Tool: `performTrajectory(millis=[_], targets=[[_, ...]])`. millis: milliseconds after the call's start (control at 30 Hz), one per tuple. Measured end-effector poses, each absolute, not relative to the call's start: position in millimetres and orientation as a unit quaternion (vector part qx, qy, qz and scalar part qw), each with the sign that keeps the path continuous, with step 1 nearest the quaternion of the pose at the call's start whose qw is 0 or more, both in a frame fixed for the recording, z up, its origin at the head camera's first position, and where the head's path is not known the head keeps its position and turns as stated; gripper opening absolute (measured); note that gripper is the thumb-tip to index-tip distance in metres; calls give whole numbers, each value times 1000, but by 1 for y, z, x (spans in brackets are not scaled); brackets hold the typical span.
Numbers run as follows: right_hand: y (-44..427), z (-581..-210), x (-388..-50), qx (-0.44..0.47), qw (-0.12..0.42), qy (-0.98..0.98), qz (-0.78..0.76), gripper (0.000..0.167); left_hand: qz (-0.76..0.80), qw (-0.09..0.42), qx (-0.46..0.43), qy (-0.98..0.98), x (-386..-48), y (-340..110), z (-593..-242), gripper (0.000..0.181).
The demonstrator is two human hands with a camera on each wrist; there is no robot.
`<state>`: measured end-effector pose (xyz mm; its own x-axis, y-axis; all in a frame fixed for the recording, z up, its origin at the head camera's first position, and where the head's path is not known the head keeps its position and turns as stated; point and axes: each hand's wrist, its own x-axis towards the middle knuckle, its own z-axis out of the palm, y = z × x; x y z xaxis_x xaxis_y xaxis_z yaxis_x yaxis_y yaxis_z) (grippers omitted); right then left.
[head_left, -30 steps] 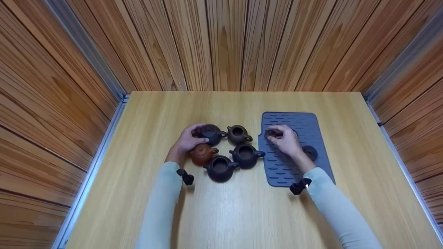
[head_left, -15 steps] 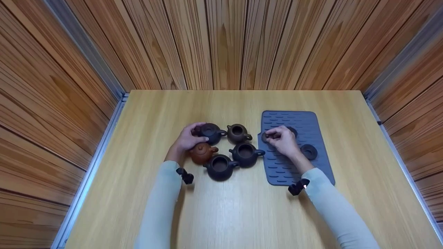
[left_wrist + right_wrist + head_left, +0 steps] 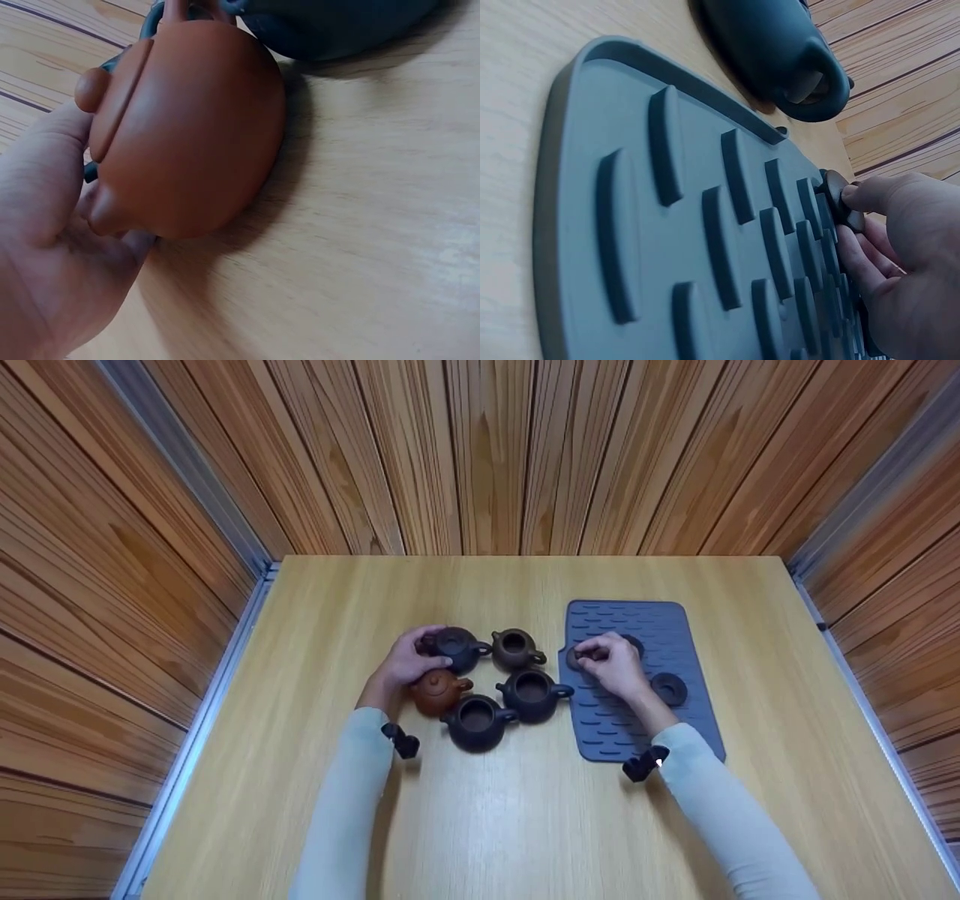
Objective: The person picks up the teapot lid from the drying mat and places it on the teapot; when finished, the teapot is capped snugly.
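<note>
My left hand (image 3: 409,660) grips a black teapot (image 3: 463,658) from its left side, thumb at the front and fingers behind. A flat round top seems to cover that pot's opening. Just in front of the hand sits a reddish-brown teapot (image 3: 435,694) with its knobbed lid on, large in the left wrist view (image 3: 195,135). Over the grey ridged mat (image 3: 607,727) my right hand (image 3: 615,664) pinches a small dark teapot lid (image 3: 574,658) between thumb and fingers, low at the mat's left edge. Part of this lid (image 3: 838,199) shows in the right wrist view.
Three dark teapots without lids stand close by: a brownish one (image 3: 514,651), a black one (image 3: 534,695) touching the mat's edge, and another black one (image 3: 478,723) in front. Two dark lids lie on the mat, one (image 3: 634,645) behind the right hand, one (image 3: 669,689) beside the wrist.
My right hand has shifted slightly left and lowered the lid toward the mat's left edge, uncovering more of the lid behind it. The left hand stays on the black teapot.
</note>
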<state>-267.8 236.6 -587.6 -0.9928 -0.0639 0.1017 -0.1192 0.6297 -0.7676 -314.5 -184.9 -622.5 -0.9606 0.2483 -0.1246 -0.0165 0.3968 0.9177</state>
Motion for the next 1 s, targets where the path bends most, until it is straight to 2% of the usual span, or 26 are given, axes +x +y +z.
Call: performTrajectory(millis=[100,300,600,800,1000], targets=[[237,-588,-269,50,34,-904,423,16,521,117,81,842,-302,-180,-596,66],[237,-588,-270,46,31,-904,425,16,525,127,77,838,-293,-170,-570,69],[237,-588,-269,45,28,-906,420,18,531,114,50,838,-295,-154,-554,73],[236,-586,-269,48,25,-907,418,18,527,125,54,839,-297,-140,-544,73],[237,-587,-269,47,24,-908,417,18,487,113,96,861,-305,-128,-535,73]])
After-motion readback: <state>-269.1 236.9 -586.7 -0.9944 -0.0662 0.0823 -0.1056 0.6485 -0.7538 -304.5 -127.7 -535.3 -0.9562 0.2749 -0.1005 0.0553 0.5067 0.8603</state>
